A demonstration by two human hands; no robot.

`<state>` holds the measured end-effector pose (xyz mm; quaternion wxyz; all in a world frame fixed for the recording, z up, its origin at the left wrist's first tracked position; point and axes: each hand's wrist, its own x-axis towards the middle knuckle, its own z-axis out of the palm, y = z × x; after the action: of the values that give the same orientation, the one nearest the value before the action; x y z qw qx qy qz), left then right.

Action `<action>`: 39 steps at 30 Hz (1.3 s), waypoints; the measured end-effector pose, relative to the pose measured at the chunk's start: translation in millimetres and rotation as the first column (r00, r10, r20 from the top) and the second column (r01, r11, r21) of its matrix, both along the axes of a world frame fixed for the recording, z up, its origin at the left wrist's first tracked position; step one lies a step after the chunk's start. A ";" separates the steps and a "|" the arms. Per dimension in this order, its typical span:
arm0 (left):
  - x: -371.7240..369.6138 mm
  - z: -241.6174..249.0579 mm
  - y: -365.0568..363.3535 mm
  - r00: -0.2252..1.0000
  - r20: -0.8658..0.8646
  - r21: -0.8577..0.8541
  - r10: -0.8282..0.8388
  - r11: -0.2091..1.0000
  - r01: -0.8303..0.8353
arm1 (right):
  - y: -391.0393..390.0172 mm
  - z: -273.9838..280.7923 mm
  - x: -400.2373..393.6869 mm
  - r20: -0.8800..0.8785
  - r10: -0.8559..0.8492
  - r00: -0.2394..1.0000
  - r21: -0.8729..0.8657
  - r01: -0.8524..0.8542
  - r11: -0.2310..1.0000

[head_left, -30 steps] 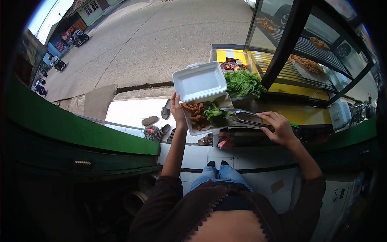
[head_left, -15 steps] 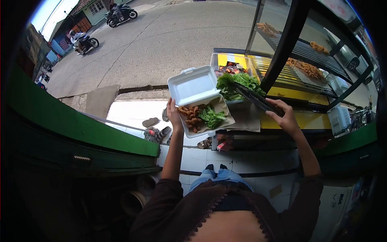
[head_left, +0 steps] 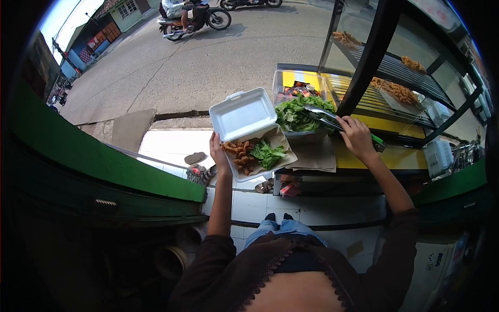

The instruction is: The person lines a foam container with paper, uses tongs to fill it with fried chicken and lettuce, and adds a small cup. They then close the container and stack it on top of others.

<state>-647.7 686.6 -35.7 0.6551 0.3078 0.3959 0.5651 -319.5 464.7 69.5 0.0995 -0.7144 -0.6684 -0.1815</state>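
My left hand point(head_left: 219, 153) is closed on the left side of a white foam takeaway box point(head_left: 242, 115), whose lid stands folded back. Brown paper point(head_left: 283, 141) lines its base, with pieces of fried chicken point(head_left: 240, 155) on the left and chopped green leaves point(head_left: 268, 154) on the right. In my right hand point(head_left: 357, 136) is a pair of metal tongs point(head_left: 322, 112) with a green end by the wrist. The tips of the tongs lie over a heap of lettuce point(head_left: 295, 114) in a clear tub, right of the box.
Sauce sachets point(head_left: 300, 89) fill a clear bin behind the lettuce. A display case point(head_left: 366, 57) with fried food on racks stands at the right. Sheets of brown paper point(head_left: 314, 155) lie on the counter. A cat point(head_left: 198, 176) sits on the floor, and motorcycles point(head_left: 195, 21) pass on the road.
My right hand has moved slightly left and turned the tongs, whose tips now lie lower over the lettuce. The box has shifted a little left. The motorcycles have moved right.
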 end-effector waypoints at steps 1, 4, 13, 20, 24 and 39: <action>-1.2 -0.3 0.7 1.000 0.012 -0.011 -0.007 1.000 0.007 | -3.5 6.2 -2.1 -0.001 0.002 1.000 0.001 -0.002 1.000; -3.6 -2.6 3.9 1.000 0.027 -0.025 -0.016 1.000 0.017 | -13.9 24.6 -6.9 -0.113 -0.022 0.993 -0.034 0.018 0.999; 4.8 2.9 1.4 0.999 0.045 0.004 -0.005 1.000 0.005 | -28.9 45.9 -28.6 -0.289 0.006 0.957 -0.039 -0.018 0.999; 7.5 0.0 2.1 0.999 0.001 0.047 0.037 0.998 -0.037 | -35.1 72.9 -63.3 -0.476 0.151 0.866 -0.206 -0.277 0.939; 8.2 7.3 -4.2 0.999 -0.016 0.040 0.039 0.998 -0.038 | -31.1 58.4 -62.2 -0.498 0.148 0.854 -0.282 -0.320 0.904; 3.5 6.6 -12.5 0.995 0.073 0.073 0.069 0.995 -0.074 | -27.5 57.9 -61.0 -0.512 0.186 0.839 -0.224 -0.339 0.914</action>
<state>-644.2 674.0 -29.1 0.6358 0.2979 0.3614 0.6135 -380.5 437.2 127.5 0.1746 -0.6436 -0.7351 0.1222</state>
